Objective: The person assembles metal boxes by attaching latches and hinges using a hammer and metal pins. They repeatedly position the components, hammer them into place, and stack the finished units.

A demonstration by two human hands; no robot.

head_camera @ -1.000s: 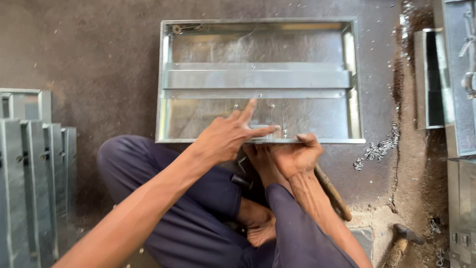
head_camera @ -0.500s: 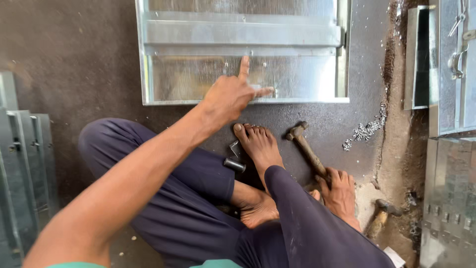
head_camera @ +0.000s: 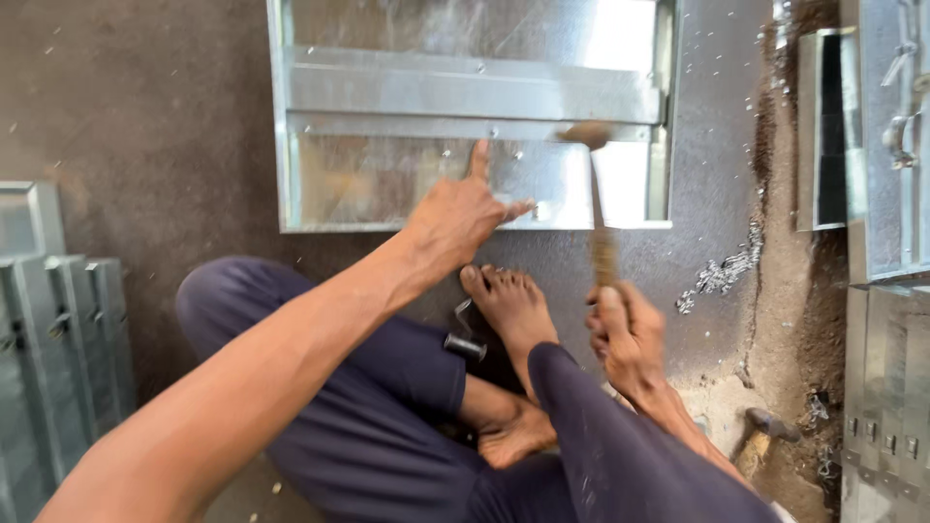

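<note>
Down on the dark floor lies a shallow galvanised sheet-metal tray (head_camera: 291, 145), rectangular, with low folded rims and a flat metal strip (head_camera: 465, 95) across its width, lying just in front of the person's bare foot (head_camera: 513, 305). Inside, the tray holds nothing loose that can be made out; only the strip, a few small rivet-like dots and bright glare on its floor. The left hand (head_camera: 455, 215) presses on the tray's near part, the index finger stretched up towards the strip, the thumb out to the side and the other fingers curled; whether something small is pinched under it cannot be told. The right hand (head_camera: 628, 334) is wrapped tight round the wooden handle of a hammer (head_camera: 599, 194), whose blurred head hangs just beside the strip's lower edge, to the right of the pointing finger. Judging by this, the step in hand is hammering at the strip while the tray is pinned down; a blow calls for a true aim close to the fingertip, and a firm hold so the sheet does not jump. A small dark metal tool (head_camera: 465, 339) lies against the trouser leg. Further out, a second hammer (head_camera: 760, 436) lies on the dusty ground, metal shavings (head_camera: 722, 276) are scattered nearby, and more folded metal boxes (head_camera: 58, 320) stand at the left, with others at the right.
</note>
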